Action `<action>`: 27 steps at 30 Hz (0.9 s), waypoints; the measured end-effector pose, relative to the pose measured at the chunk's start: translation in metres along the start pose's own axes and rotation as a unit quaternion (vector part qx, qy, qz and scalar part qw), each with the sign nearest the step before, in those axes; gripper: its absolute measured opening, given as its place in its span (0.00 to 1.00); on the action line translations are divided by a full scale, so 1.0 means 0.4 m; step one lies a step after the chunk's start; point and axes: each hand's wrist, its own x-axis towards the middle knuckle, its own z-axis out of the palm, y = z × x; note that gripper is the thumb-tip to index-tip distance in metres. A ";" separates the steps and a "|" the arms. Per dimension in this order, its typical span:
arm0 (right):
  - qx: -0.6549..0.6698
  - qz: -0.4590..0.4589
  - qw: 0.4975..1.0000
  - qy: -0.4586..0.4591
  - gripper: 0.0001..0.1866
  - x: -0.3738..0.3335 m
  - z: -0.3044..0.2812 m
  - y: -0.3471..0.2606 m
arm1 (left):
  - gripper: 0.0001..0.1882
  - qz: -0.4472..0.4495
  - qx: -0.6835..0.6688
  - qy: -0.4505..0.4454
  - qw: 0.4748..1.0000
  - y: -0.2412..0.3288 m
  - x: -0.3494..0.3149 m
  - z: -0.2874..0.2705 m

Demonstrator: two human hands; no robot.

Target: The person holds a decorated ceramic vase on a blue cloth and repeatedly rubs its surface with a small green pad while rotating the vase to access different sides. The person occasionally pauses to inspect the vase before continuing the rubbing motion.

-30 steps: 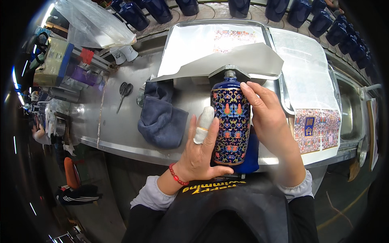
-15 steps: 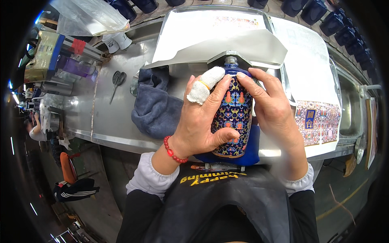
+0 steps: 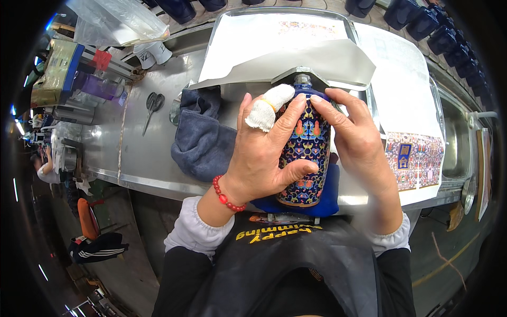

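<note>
Evidently, just beyond the wearer's black apron (image 3: 311, 253), the patterned bottle (image 3: 303, 179) was being pressed or smoothed near its shoulder. It lay or leaned with its base toward the person and its neck pointing away, above a blue pad (image 3: 331, 193); whether it was flat could not be told. A further move, by judgement, called for light, even fingertip pressure and a steady bottle.

Both forearms came in from the lower edge and converged. Above a red bracelet (image 3: 223, 198), the left hand (image 3: 259, 158) was spread wide, its thumb across the bottle's lower front, its index fingertip at the shoulder; another finger wore a white cover (image 3: 264, 113). The right hand (image 3: 363, 142) curved loosely at the other side, two tips touching the shoulder; whether it gripped was unclear.

Left of the bottle, on the metal counter (image 3: 134, 137), lay a grey-blue cloth (image 3: 203, 150), then scissors (image 3: 153, 108). A printed sheet (image 3: 414, 164) lay to the right. Farthest off stood dark blue vessels (image 3: 420, 24).
</note>
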 end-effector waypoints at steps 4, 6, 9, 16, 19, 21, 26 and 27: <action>0.026 0.027 0.999 0.009 0.35 0.001 -0.001 0.002 | 0.52 -0.024 -0.059 0.018 0.998 0.002 -0.002 -0.002; 0.013 0.013 1.000 0.012 0.35 0.003 0.002 0.005 | 0.52 -0.026 -0.058 0.019 0.998 0.000 -0.004 -0.004; -0.004 -0.013 1.000 0.012 0.34 0.008 0.005 0.008 | 0.52 -0.016 -0.041 0.012 0.999 -0.004 -0.005 0.001; 0.029 -0.005 1.000 0.010 0.34 0.019 -0.010 0.008 | 0.51 -0.024 -0.051 0.023 0.998 -0.003 -0.004 0.003; 0.029 0.013 0.999 0.012 0.35 0.022 -0.013 0.007 | 0.51 -0.027 -0.065 0.028 0.997 -0.003 -0.001 0.000; -0.001 -0.011 1.000 0.001 0.35 0.021 -0.012 0.008 | 0.51 -0.014 -0.065 0.028 0.997 -0.007 0.002 -0.001; 0.022 0.020 1.000 0.007 0.36 0.007 -0.030 0.015 | 0.51 -0.033 -0.064 0.033 0.997 0.000 -0.015 -0.022; 0.011 0.034 0.999 0.016 0.37 0.001 -0.036 0.016 | 0.51 -0.048 -0.067 0.033 0.996 0.008 -0.024 -0.027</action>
